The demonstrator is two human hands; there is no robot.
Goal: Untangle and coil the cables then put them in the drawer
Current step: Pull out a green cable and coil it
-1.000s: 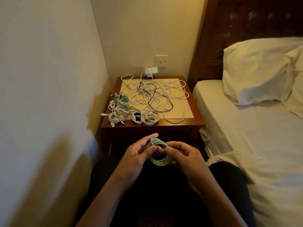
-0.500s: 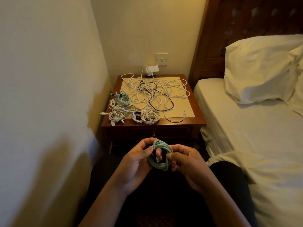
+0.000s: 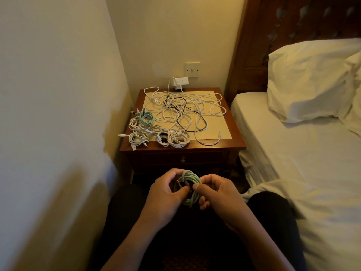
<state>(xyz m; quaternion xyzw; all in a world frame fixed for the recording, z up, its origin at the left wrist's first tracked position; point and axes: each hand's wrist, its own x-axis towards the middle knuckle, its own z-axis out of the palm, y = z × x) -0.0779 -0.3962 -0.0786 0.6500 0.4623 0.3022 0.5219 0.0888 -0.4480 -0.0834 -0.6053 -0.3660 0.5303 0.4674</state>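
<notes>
The green cable (image 3: 191,190) sat as a finished-looking coil over the person's lap, just in front of the nightstand (image 3: 237,142). Compared with a second earlier, it had been turned from lying flat and open toward the camera to standing more on edge. Both hands had closed in on it: the left hand (image 3: 164,198) curled round its near side with the thumb pressed into the middle, and the right hand (image 3: 217,194) pinched it at the centre. That looked like the loose end being tucked in, so this cable was probably nearly ready. The drawer (image 3: 182,159) was shut. Several coiled cables (image 3: 156,133) lay on the nightstand's front left, beside a loose tangle (image 3: 183,112) not yet sorted.
</notes>
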